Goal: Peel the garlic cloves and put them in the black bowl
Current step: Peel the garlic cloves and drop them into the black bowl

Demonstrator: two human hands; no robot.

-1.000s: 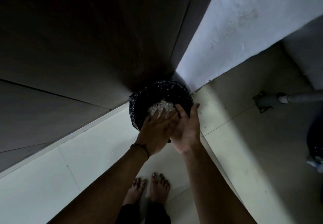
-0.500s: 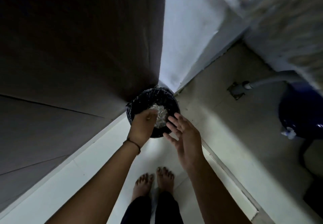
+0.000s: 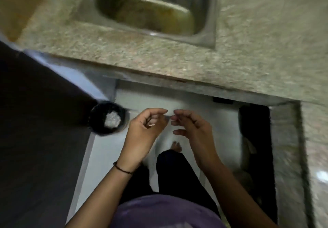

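**Counter.** A speckled granite counter (image 3: 248, 41) runs beyond and to the right of the bin, well above it. A steel sink (image 3: 212, 23) is set into it, holding murky brownish contents that are too blurred to identify.

**Floor.** Pale floor tiles (image 3: 195, 107) lie to the right of the bin. A dark panel (image 3: 35, 139) stands to its left.

**Person.** The person stands to the right of the bin in a purple shirt (image 3: 163, 211) and dark trousers (image 3: 177, 174). One bare foot (image 3: 176, 147) shows on the tiles.

**Bin.** The bin (image 3: 97, 130) is round with a black liner and stands on the floor against the dark panel. A pale heap (image 3: 112, 119), possibly garlic peel, lies inside it.

**Hands.**
- Both hands are held in the air to the right of the bin, clear of it, with fingertips almost meeting.
- The left hand (image 3: 143, 130) is nearer the bin, with its fingers curled in toward the palm. Blur makes it impossible to tell whether it holds a clove or anything else.
- The right hand (image 3: 193, 128) is slack, with its fingers bent and parted, and grips nothing.
- A thin dark band (image 3: 122, 169) circles the left wrist.
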